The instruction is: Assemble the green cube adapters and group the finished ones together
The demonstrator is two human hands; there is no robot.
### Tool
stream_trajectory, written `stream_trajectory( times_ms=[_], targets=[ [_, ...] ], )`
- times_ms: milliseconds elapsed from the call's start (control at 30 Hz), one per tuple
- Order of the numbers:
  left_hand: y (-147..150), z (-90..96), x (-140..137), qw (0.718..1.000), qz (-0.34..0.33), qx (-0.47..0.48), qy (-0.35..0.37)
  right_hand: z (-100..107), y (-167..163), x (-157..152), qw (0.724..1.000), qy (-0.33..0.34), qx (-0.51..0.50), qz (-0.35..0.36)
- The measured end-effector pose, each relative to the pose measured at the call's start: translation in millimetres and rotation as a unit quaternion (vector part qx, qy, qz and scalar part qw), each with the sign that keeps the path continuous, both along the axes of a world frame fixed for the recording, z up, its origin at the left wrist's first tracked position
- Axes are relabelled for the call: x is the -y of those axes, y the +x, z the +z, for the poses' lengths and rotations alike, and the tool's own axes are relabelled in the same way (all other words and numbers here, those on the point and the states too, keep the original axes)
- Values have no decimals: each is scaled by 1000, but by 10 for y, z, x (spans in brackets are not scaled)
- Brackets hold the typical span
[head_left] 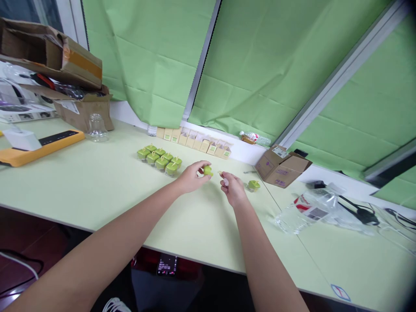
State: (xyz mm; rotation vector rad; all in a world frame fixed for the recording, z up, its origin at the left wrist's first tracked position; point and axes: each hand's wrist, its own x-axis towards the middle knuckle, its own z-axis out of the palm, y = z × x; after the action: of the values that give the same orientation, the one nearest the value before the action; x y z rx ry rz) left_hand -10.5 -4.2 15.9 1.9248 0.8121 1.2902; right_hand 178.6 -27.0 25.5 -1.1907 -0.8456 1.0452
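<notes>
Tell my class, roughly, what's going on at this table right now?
A person is working with both hands over the table. The left hand holds a small green piece; the right hand pinches a small yellowish piece close by. A cluster of green-topped containers stands to the left, with one similar container apart on the right.

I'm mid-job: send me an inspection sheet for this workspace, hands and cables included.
Surface: pale green table, seam toward the right.
Job's things: green-topped containers clustered left of the hands; a lone container to their right.
Clutter: large clear bottle, cardboard carton, orange item.
Hands: left hand holds a green piece; right hand holds something small, details unclear.
Cables: black cables, far right.
Surroundings: green curtains behind the table.
</notes>
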Motion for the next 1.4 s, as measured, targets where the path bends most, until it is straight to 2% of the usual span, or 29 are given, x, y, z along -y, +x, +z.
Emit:
stream_trajectory(
  times_ms=[133, 233, 367, 467, 633, 833, 933, 1033, 1167, 1267, 1333, 1400],
  targets=[
    [-35, 38, 139, 994, -50, -95, 25, -94, 26, -43, 985, -27, 150, -76],
    [-82, 38, 167, 979, -63, -185, 64, -166, 55, -59, 942, -7, 316, -114],
    [-127, 14, 109, 951, -57, -291, 86, -240, 46, -54, 877, 9, 470, -96],
    [-171, 24, 60, 933, -37, -349, 76, -264, 6, -39, 862, 1, 504, -54],
    [-267, 94, 11, 919, 16, -386, 73, -258, -33, -38, 860, -30, 509, -21],
    [-323, 151, -14, 929, 40, -346, 126, -231, -10, -45, 870, -69, 487, -38],
    [-336, 143, -8, 934, 36, -328, 136, -222, 0, -30, 862, -81, 500, -25],
    [-340, 96, -19, 940, 38, -316, 126, -215, -19, -2, 855, -65, 515, 6],
    [-318, 6, -53, 938, 12, -335, 83, -213, -100, 36, 864, -28, 502, 39],
    [-288, -38, -66, 940, -4, -331, 81, -217, -156, 45, 868, 4, 492, 68],
    [-277, -46, -63, 942, -10, -324, 91, -218, -169, 35, 875, 11, 480, 61],
    [-279, -34, -48, 942, -13, -321, 97, -209, -158, 15, 897, -2, 440, 33]
  ],
)
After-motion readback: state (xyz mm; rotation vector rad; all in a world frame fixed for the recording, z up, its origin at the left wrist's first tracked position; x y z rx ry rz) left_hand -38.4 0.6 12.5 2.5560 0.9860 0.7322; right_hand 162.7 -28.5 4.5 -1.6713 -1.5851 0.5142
